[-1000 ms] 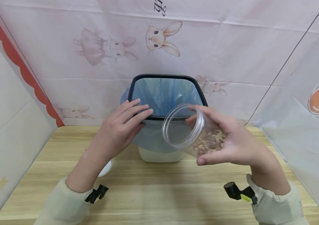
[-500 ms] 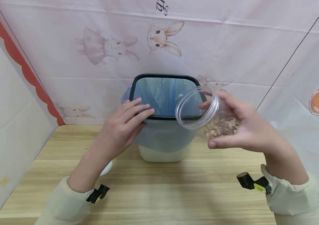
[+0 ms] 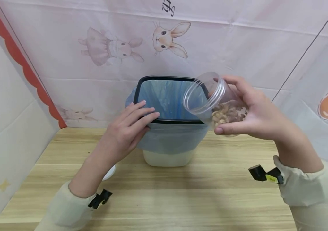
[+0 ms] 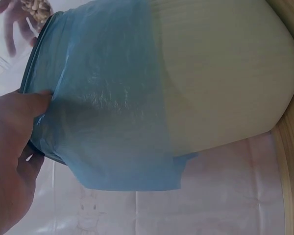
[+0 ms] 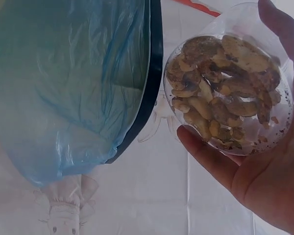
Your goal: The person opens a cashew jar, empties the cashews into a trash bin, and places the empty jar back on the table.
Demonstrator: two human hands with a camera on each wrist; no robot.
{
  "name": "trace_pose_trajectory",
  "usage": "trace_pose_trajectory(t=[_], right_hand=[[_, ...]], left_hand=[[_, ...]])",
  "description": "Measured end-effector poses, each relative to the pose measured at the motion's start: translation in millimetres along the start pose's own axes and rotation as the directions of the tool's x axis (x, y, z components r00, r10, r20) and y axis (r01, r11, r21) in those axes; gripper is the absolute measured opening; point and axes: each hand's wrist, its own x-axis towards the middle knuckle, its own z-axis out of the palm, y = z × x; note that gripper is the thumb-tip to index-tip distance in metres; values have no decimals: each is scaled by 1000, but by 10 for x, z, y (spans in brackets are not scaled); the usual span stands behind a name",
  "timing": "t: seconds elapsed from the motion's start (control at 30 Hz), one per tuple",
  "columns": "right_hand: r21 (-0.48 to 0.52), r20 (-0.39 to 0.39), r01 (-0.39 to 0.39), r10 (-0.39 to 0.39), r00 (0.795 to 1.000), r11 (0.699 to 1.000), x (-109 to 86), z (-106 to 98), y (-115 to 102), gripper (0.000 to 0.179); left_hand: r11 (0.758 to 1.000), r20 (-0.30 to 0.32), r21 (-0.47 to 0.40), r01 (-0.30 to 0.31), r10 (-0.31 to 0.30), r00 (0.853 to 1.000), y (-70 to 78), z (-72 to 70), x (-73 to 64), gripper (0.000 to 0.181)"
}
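Note:
A clear plastic jar [image 3: 204, 93] lies tilted in my right hand [image 3: 256, 110], its open mouth facing left over the bin's right rim. Nuts [image 3: 227, 114], cashews among them, are gathered in its lower side; the right wrist view shows the nuts [image 5: 225, 88] through the jar's base. My right fingers and thumb wrap round the jar's body. A pale trash bin [image 3: 167, 158] with a black rim [image 3: 178, 121] and a blue bag [image 3: 171, 138] folded over it stands upright. My left hand [image 3: 126, 128] grips the rim's left front corner, thumb [image 4: 39, 102] outside on the bag.
A white round lid [image 3: 109, 173] lies on the wooden table [image 3: 152, 205], partly hidden by my left forearm. Behind the bin rises a pink wall sheet [image 3: 224, 41] with printed rabbits. More printed sheets stand at both sides.
My right hand has carried the jar up and to the right, from in front of the bin to its right rim. The left hand stays on the rim.

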Motion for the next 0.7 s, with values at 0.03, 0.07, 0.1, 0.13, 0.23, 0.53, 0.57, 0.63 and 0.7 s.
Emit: trace_pose_trajectory(t=[0.03, 0.07, 0.1, 0.13, 0.23, 0.53, 0.57, 0.63, 0.7], right_hand=[[0, 3, -24, 24, 1000, 1000, 15, -12, 0, 107], [9, 8, -51, 51, 999, 999, 30, -23, 1, 105], [5, 8, -67, 67, 998, 998, 48, -34, 5, 104], [7, 11, -85, 85, 996, 996, 66, -43, 10, 103], [7, 14, -113, 113, 994, 994, 125, -68, 37, 101], [-47, 14, -127, 128, 992, 991, 257, -128, 167, 98], [-51, 14, -135, 136, 991, 990, 266, -134, 178, 97], [-57, 15, -151, 152, 988, 987, 279, -146, 200, 97], [-47, 18, -172, 173, 985, 984, 293, -160, 220, 96]], left_hand=[[1000, 0, -2, 0, 0, 1000, 0, 0, 1, 45], [1000, 1, -3, 0, 0, 1000, 0, -2, 1, 45], [1000, 1, -4, 0, 0, 1000, 0, -3, 1, 45], [1000, 1, -5, 1, -1, 1000, 1, -4, 1, 44], [1000, 6, -5, 5, -5, 1000, 0, -7, -3, 45], [1000, 8, -7, 5, -4, 1000, -6, 0, -12, 45], [1000, 7, -9, 4, -4, 1000, -7, 1, -14, 46], [1000, 6, -13, 2, -2, 1000, -8, 4, -17, 46], [1000, 8, -14, 3, -3, 1000, -9, 8, -21, 46]])
